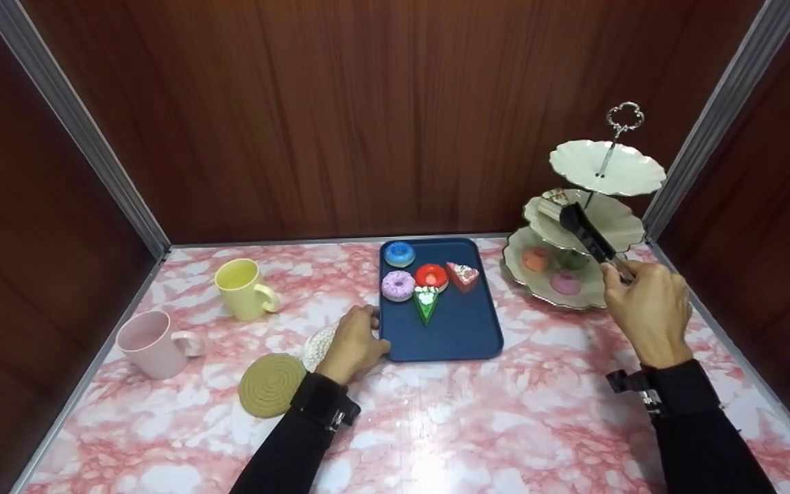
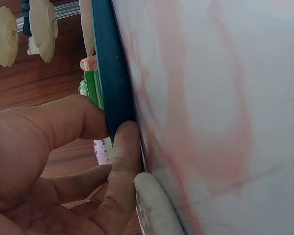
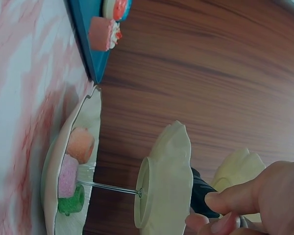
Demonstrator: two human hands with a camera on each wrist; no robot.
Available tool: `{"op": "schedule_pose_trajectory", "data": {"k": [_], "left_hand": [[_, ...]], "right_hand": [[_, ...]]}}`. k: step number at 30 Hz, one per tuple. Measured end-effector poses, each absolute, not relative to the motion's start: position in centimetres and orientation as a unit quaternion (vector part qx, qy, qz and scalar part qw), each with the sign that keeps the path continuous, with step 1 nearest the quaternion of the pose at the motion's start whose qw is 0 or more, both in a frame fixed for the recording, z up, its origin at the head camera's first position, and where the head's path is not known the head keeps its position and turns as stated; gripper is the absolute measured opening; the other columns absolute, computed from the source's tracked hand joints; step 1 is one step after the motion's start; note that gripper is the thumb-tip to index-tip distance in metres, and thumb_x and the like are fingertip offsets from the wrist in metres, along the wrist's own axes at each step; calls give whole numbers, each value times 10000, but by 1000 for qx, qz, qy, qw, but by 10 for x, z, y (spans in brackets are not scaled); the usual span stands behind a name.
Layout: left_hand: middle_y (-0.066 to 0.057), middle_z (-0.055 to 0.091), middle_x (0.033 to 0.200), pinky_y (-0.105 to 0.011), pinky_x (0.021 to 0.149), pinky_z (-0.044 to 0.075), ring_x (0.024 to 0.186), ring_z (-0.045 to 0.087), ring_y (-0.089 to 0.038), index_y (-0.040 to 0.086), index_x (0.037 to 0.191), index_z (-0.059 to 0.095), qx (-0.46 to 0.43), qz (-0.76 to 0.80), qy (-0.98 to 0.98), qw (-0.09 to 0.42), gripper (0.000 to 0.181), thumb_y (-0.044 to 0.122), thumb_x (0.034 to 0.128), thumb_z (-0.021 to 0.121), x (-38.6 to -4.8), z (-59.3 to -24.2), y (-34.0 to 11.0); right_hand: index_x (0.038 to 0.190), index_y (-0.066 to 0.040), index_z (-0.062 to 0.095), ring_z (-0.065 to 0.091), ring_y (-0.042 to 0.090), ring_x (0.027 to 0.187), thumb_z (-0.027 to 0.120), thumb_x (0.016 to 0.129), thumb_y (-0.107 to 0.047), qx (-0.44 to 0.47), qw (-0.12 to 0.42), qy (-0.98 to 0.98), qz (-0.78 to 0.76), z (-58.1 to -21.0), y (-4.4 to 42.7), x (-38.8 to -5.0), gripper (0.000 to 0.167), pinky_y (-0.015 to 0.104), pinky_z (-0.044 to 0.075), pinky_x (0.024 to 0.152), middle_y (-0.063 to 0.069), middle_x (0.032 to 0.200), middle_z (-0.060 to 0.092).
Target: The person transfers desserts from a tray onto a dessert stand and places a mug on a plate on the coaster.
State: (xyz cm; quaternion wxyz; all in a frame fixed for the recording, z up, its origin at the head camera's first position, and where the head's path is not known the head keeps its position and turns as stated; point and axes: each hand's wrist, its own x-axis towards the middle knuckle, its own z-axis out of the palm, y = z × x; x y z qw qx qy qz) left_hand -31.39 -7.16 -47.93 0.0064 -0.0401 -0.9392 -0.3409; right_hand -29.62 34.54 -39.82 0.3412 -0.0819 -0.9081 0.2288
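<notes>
- The person's left hand [image 1: 354, 346] grips the blue tray [image 1: 462, 336] at its front left corner, thumb and fingers closed on the rim.
- The tray lies on the marbled tabletop [image 1: 546, 425], close to its back edge.
- The right hand [image 1: 652, 302] holds tongs [image 1: 594, 237], its thumb and fingers closed on the handle.
- The tongs' black tips are clamped on a pale cake slice [image 1: 548, 207], which is at the left edge of the stand's middle tier [image 1: 618, 216]; whether it touches that tier cannot be told.
- The tiered stand is at the tabletop's back right corner; its bottom tier [image 1: 515, 257] carries orange [image 1: 535, 259], pink [image 1: 565, 283] and green [image 1: 571, 259] pieces.
- A blue donut [image 1: 400, 254] sits in the tray's back left corner, a purple donut [image 1: 398, 285] by its left edge.
- Right of that are a red donut [image 1: 426, 269] and a red cake slice [image 1: 462, 278], the latter near the tray's right edge; a green cake slice [image 1: 426, 312] points to the front edge.
- A yellow mug [image 1: 241, 295] and a pink mug [image 1: 151, 346] stand toward the tabletop's left edge.
- An olive coaster [image 1: 273, 385] and a partly hidden white coaster [image 1: 316, 346] lie beside the left hand.
</notes>
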Motion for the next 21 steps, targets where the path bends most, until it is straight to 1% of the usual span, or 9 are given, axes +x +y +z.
{"op": "schedule_pose_trajectory", "data": {"k": [6, 10, 14, 16, 17, 19, 21], "left_hand": [[-42, 563, 1000, -304, 844, 432, 899, 493, -163, 77, 1212, 554, -44, -338, -940, 13, 613, 132, 623, 715, -314, -481, -72], [-47, 563, 987, -307, 833, 434, 884, 495, -164, 69, 1211, 557, -42, -340, -939, 11, 618, 126, 617, 715, -315, -480, -72], [-45, 561, 993, -302, 835, 433, 883, 494, -161, 73, 1229, 546, -37, -345, -938, 6, 634, 121, 621, 717, -315, -481, -71], [-43, 559, 994, -301, 839, 428, 887, 490, -161, 73, 1231, 544, -39, -345, -938, 6, 633, 120, 623, 717, -314, -481, -71], [-44, 560, 992, -302, 840, 426, 888, 489, -163, 71, 1227, 546, -42, -344, -938, 9, 629, 121, 623, 717, -314, -481, -71], [-43, 558, 988, -307, 840, 422, 891, 486, -163, 69, 1221, 548, -47, -343, -938, 13, 623, 123, 624, 716, -314, -481, -72], [-45, 559, 990, -306, 839, 420, 895, 484, -164, 66, 1218, 550, -51, -343, -938, 16, 620, 124, 624, 716, -314, -481, -72]], "right_hand": [[946, -136, 740, 608, 454, 725, 582, 826, -491, -83, 335, -913, 220, -398, 347, -296, 407, 516, 385, 529, 170, 834, 705], [922, -131, 731, 594, 478, 733, 574, 819, -524, -87, 325, -917, 217, -396, 348, -296, 436, 531, 380, 534, 191, 858, 696], [991, -120, 723, 597, 484, 780, 570, 819, -530, -89, 325, -916, 218, -397, 347, -294, 471, 552, 404, 582, 194, 936, 695], [1021, -117, 715, 598, 483, 787, 570, 817, -534, -91, 329, -914, 220, -397, 347, -293, 486, 557, 411, 588, 188, 946, 696], [1030, -117, 711, 597, 484, 783, 570, 815, -537, -91, 331, -913, 221, -397, 346, -293, 492, 558, 410, 584, 187, 935, 697], [1022, -123, 708, 595, 483, 760, 569, 810, -548, -91, 336, -911, 224, -397, 346, -293, 495, 553, 400, 560, 178, 852, 696], [986, -130, 706, 597, 463, 716, 574, 804, -556, -88, 341, -908, 227, -397, 345, -293, 482, 532, 384, 524, 151, 721, 663]]}}
